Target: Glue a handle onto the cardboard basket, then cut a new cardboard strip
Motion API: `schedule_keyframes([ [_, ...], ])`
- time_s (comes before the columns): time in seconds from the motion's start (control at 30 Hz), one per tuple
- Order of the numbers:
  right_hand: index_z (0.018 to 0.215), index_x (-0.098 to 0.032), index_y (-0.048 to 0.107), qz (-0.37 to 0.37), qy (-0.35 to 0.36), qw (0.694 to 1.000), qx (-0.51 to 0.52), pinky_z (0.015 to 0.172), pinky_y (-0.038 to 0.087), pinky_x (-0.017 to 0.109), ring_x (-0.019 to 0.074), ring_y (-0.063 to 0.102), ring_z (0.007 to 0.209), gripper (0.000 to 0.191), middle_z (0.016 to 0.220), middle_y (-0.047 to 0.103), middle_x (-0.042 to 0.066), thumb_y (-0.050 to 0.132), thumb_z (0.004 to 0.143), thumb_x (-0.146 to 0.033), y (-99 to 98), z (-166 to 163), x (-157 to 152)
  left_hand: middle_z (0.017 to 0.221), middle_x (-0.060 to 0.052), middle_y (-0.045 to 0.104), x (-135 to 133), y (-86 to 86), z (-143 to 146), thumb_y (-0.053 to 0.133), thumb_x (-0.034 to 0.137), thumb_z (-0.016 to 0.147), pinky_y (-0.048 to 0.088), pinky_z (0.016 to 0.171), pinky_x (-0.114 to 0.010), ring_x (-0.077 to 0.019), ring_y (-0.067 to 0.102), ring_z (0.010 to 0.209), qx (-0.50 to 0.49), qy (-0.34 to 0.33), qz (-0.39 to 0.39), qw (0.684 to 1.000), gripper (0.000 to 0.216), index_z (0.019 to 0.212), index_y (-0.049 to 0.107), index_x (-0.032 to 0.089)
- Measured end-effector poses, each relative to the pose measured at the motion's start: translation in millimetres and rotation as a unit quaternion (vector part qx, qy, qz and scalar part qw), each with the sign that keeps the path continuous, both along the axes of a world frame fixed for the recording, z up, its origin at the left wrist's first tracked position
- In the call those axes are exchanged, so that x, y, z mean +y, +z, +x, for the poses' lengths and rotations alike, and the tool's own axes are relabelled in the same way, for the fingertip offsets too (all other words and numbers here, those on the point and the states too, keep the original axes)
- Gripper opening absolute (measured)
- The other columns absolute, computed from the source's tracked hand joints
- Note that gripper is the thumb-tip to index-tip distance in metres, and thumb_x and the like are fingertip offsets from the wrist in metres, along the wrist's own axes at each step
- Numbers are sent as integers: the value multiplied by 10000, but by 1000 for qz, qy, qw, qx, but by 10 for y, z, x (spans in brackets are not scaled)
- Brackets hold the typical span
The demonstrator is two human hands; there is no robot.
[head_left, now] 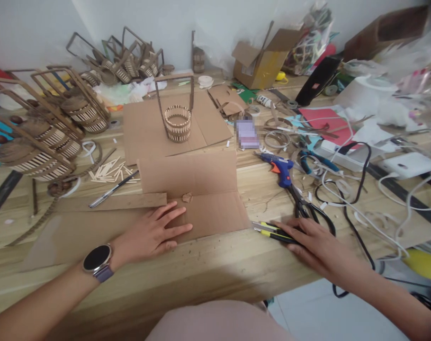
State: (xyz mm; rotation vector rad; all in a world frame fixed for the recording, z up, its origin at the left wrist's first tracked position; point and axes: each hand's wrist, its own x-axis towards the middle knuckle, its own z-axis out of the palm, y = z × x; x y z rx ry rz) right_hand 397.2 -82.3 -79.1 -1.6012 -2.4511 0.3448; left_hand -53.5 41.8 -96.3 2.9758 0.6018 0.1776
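My left hand (155, 232) lies flat with fingers spread on a creased brown cardboard sheet (215, 210), near a small torn scrap (187, 197). A long cardboard strip (112, 202) sits just above this hand, with a pen (112, 189) across it. At the right, my right hand (308, 244) closes over what look like two yellow-and-black utility knives (272, 233), their tips pointing left at the cardboard's corner. Black-handled scissors (317, 213) lie just beyond this hand. Farther back stands a small woven basket (178, 124) with a tall handle, on another cardboard sheet (144, 128).
A blue glue gun (281, 166) and blue-handled pliers (318, 161) lie at right among cables (357, 213) and paper strips. Several lidded baskets (41, 142) crowd the left. Small wooden sticks (111, 169) are scattered beside them. An open carton (268, 57) stands behind.
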Motion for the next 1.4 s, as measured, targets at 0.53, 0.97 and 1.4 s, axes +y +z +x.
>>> schedule_keyframes([
  [0.53, 1325, -215, 600, 80, -110, 990, -30, 800, 568, 409, 268, 653, 924, 440, 1048, 661, 131, 408, 984, -415, -54, -294, -127, 1558, -61, 386, -25, -68, 170, 329, 481, 1045, 404, 1091, -532, -333, 313, 1419, 9, 67, -6, 998, 466, 1500, 399, 406],
  [0.97, 1294, -147, 632, 100, -166, 978, -72, 835, 540, 435, 283, 626, 897, 499, 996, 639, 150, 361, 992, -438, -79, -300, 234, 1626, -42, 300, 94, 43, 270, 255, 443, 1070, 318, 1182, -433, -259, 216, 1514, 34, 11, -74, 997, 521, 1541, 346, 240],
  [1.4, 1320, -174, 618, 118, -138, 983, -39, 831, 546, 403, 265, 629, 922, 483, 1007, 635, 133, 395, 991, -448, -190, -330, 57, 1639, -1, 241, 84, 49, 248, 268, 443, 1069, 292, 1199, -410, -235, 170, 1528, 34, 31, -89, 995, 503, 1539, 348, 281],
])
